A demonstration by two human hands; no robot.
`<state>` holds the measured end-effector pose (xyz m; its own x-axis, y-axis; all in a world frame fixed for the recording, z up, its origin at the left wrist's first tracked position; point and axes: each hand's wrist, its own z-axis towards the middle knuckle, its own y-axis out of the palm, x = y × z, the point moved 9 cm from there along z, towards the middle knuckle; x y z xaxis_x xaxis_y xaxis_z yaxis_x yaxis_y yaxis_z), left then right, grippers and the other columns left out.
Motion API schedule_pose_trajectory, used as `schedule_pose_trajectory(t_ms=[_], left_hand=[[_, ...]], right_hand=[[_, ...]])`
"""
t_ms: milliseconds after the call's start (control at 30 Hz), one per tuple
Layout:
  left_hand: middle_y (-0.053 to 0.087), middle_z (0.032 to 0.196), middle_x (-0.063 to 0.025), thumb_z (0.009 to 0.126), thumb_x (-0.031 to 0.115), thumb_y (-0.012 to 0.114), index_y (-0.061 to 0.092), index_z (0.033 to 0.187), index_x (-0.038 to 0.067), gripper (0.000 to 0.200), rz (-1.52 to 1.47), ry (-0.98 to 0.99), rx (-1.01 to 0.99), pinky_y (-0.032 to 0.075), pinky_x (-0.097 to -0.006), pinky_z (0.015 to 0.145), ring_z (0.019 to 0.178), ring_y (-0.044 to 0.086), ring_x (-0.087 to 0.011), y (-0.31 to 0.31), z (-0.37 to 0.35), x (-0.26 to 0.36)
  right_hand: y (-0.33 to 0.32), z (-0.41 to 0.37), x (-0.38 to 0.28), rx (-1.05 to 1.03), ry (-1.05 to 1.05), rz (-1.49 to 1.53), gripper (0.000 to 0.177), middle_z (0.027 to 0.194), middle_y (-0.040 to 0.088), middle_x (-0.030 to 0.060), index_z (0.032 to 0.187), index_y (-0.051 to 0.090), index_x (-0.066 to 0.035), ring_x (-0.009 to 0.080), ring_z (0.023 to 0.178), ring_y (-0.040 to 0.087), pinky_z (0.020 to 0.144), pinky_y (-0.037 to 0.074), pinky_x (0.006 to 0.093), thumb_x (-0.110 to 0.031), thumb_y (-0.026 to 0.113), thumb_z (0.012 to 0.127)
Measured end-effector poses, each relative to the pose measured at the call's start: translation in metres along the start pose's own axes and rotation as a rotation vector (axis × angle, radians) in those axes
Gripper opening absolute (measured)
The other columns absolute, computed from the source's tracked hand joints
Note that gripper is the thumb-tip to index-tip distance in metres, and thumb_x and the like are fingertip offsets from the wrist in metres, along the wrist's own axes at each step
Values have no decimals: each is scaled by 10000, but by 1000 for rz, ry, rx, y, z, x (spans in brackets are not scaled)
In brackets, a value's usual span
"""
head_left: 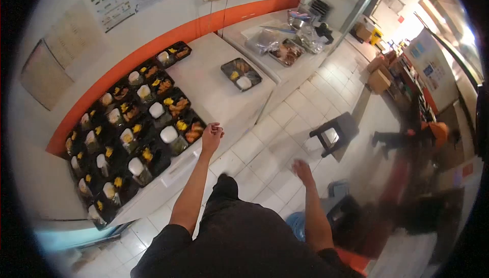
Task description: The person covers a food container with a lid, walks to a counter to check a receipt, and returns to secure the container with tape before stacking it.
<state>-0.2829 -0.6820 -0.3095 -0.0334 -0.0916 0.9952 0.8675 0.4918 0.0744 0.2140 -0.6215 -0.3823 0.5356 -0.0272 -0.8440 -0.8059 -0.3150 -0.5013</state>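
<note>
The left hand (213,133), at the centre of the frame, is just beside the front edge of a pale surface (206,74), with its fingers curled; I cannot tell whether the fingertips meet. The right hand (302,170), right of centre, is blurred over the tiled floor (260,148), and I cannot tell whether its fingers are apart or together.

Nearest to the left hand, just to its left in the frame, lies a black tray (187,138) holding a white portion (169,134), a yellow portion (181,124) and brown pieces (194,131). From there, rows of similar filled trays (127,138) spread across the left of the frame, close together. One lone tray (230,68), at upper centre, lies well apart from them on the same surface.

Farther up the frame, a second surface carries clear plastic bags (264,41) and brown food (286,53). An orange band (204,23) runs along the wall behind, with posters (113,3) at upper left. Right of centre, a dark stool (333,134) stands on the floor; cardboard boxes (379,81) are at upper right.
</note>
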Motion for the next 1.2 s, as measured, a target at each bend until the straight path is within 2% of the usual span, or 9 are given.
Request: schedule_pose_trajectory(t_ms=[33, 167, 333, 467, 533, 700, 800, 933, 1200], left_hand=[[654, 909, -79, 933, 123, 629, 549, 1184, -5, 293, 19, -62, 44, 535, -264, 636, 744, 646, -124, 6, 40, -21], [658, 1023, -134, 910, 315, 687, 454, 1307, -9, 563, 139, -163, 129, 539, -319, 742, 848, 670, -199, 48, 196, -101], [644, 1160, -183, 873, 509, 678, 423, 1374, -16, 770, 208, -397, 282, 506, -376, 874, 1007, 659, -271, 88, 292, -143], [629, 1206, -217, 847, 529, 687, 449, 1350, -58, 808, 248, -570, 352, 455, -386, 959, 1130, 602, -314, 101, 317, -146], [573, 1291, -244, 830, 539, 698, 437, 1364, -63, 845, 145, -663, 395, 433, -393, 993, 1192, 557, -326, 106, 318, -140], [375, 1485, -177, 894, 434, 685, 264, 1485, -1, 846, 1, -646, 420, 280, -366, 1134, 1351, 376, -255, 138, 316, -131], [420, 1448, -154, 920, 377, 676, 294, 1456, 23, 748, -64, -512, 439, 295, -370, 1124, 1322, 401, -228, 196, 318, -73], [509, 1320, -114, 948, 331, 657, 332, 1390, 68, 609, -98, -289, 407, 383, -359, 1056, 1214, 489, -208, 284, 330, 2], [625, 1153, -64, 876, 297, 754, 504, 1307, 25, 568, -469, -524, 306, 519, -349, 889, 1061, 602, -203, 498, 430, 58]], right_hand=[[11, 56, -67, -117, -91, 418, 220, 866, 653, 53, 1151, 600, -14, 138, 771, 621, 674, 521, 274, -121, 532, 970], [40, 282, -235, -198, -138, 226, 268, 923, 652, 72, 1193, 568, -5, 148, 835, 641, 692, 514, 279, -105, 583, 945], [108, 498, -196, -155, -304, -138, 393, 1012, 678, 136, 1218, 557, 19, 232, 904, 664, 768, 535, 354, -216, 648, 916], [137, 537, -209, -255, -15, -150, 474, 1053, 677, 178, 1217, 573, 15, 240, 897, 662, 786, 529, 362, -292, 697, 877], [157, 531, -220, -568, 159, -60, 629, 1061, 643, 153, 1307, 504, 9, 212, 917, 626, 796, 513, 339, -360, 739, 854], [157, 525, -194, -749, 156, 354, 644, 1182, 527, 145, 1344, 422, -26, 233, 1032, 566, 829, 515, 358, -97, 745, 792], [106, 526, -189, -847, 275, 565, 641, 1223, 476, 132, 1330, 386, -44, 233, 1073, 546, 901, 498, 370, 55, 692, 776], [-15, 561, -252, -993, -141, 571, 741, 1257, 487, 107, 1414, 323, -55, 201, 1132, 526, 967, 464, 331, 34, 722, 795], [-255, 638, -268, -1033, -146, 575, 974, 1450, 392, 120, 1524, 178, -30, 245, 1353, 391, 1122, 347, 380, -97, 807, 783]])
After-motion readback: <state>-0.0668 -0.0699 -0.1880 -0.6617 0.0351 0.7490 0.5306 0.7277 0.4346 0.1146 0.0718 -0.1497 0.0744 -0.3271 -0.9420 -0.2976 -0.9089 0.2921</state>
